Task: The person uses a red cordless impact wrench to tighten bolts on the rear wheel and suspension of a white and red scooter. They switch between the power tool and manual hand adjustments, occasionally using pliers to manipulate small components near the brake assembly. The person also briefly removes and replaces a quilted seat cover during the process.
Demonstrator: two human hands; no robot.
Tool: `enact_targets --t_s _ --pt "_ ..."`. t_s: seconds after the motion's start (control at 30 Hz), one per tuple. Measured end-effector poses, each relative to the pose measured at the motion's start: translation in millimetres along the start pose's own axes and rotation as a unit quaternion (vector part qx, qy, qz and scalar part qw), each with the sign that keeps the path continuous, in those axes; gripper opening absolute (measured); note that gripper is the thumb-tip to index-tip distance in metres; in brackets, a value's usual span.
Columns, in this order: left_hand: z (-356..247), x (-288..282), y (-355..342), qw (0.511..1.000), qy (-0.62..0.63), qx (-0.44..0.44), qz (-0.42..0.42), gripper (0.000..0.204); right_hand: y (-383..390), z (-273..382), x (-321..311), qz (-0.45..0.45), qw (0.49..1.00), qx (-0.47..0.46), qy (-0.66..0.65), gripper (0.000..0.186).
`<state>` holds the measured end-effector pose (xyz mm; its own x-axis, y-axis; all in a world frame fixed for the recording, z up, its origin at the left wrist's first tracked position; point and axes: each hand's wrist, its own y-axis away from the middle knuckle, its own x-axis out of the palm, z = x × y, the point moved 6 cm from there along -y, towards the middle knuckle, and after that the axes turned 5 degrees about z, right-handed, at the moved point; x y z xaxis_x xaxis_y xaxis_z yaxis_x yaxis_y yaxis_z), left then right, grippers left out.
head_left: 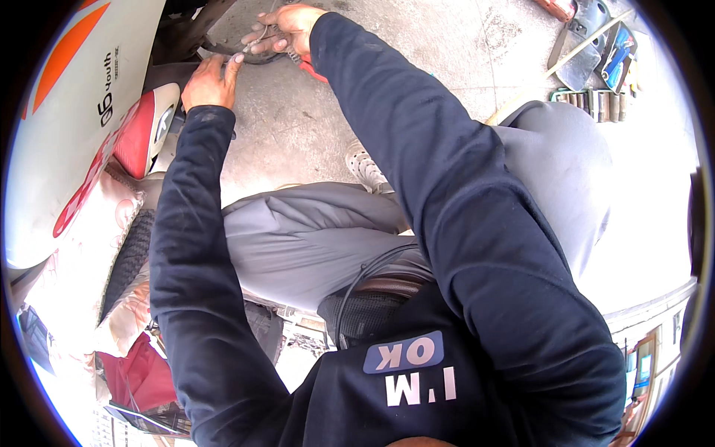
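At the top of the head view both my hands work close to the floor beside a white vehicle panel [78, 149] with orange and red markings. My left hand [211, 83] has its thumb and fingers bent together at a dark, curved part [261, 58]; what lies between the fingertips is hidden. To its right, my right hand [292, 24] pinches a thin grey wire [269, 16] that loops past its fingers. Under my right wrist a red piece [313, 71] sticks out, perhaps a tool handle; the rest of it is covered.
Toward the far right lie a row of metal sockets [596, 104], a dark tray with blue-handled tools [617, 61] and a thin stick [585, 52]. A red and white vehicle light [145, 134] is beside my left forearm. My grey-trousered knees [551, 149] frame the concrete floor [275, 141].
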<state>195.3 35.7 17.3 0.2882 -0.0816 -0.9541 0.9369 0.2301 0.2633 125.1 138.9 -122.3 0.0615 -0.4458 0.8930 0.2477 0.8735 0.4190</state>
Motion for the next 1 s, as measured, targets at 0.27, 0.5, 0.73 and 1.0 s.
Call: enact_targets --t_s 0.27,0.5,0.73,1.0 --pt "-18.7 -17.9 -10.8 0.983 -0.134 0.121 -0.038 0.032 -28.3 27.1 31.3 -0.075 0.94 -0.021 0.333 0.032" --pt "13.5 -18.9 22.2 0.989 -0.142 0.032 -0.011 0.028 -9.7 2.4 73.5 -0.014 0.991 0.002 0.132 0.032" --pt "19.4 -8.7 9.4 0.994 -0.107 0.003 0.016 0.039 -17.2 7.0 65.9 -0.083 0.988 -0.001 0.13 0.029" --pt "24.7 0.2 9.7 0.987 -0.039 -0.113 0.103 0.051 -30.8 -1.0 58.1 -0.079 0.984 -0.043 0.152 0.033"
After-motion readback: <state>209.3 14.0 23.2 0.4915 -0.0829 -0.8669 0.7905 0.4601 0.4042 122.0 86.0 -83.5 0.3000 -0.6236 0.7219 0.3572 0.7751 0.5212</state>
